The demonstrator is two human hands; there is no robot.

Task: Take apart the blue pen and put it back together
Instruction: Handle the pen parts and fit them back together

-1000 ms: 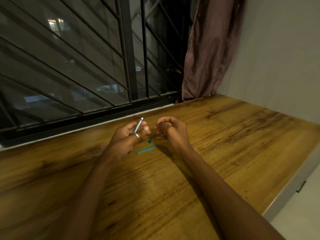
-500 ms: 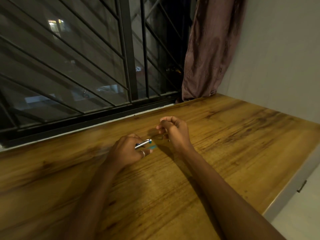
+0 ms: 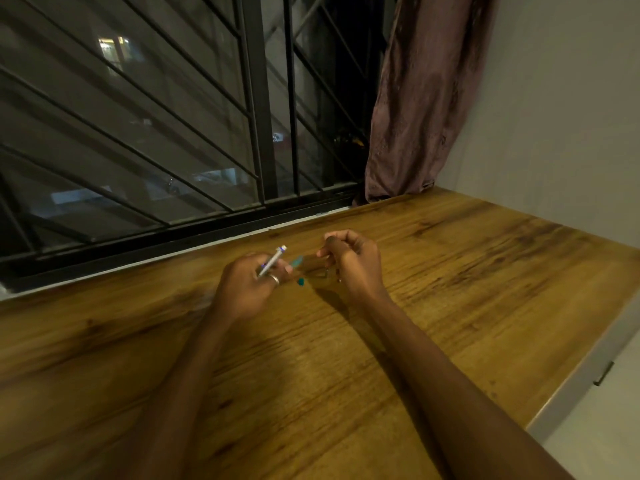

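Wooden table [image 3: 467, 271] by a barred window [image 3: 138, 133]. Left hand [image 3: 247, 289] grips the tilted pen barrel [image 3: 273, 260]; right of the barrel lies a teal piece [image 3: 300, 281], then the right hand [image 3: 353, 261], curled, contents unclear.

wooden table [image 3: 467, 289]; barred window [image 3: 156, 116]; mauve curtain [image 3: 415, 98]; pale wall [image 3: 561, 116]

A barred window [image 3: 173, 133] is closing off the table's [image 3: 485, 289] far edge, a curtain [image 3: 415, 98] crowding its far right corner; bare wood is stretching open toward the near edge, past one small teal piece [image 3: 300, 281].
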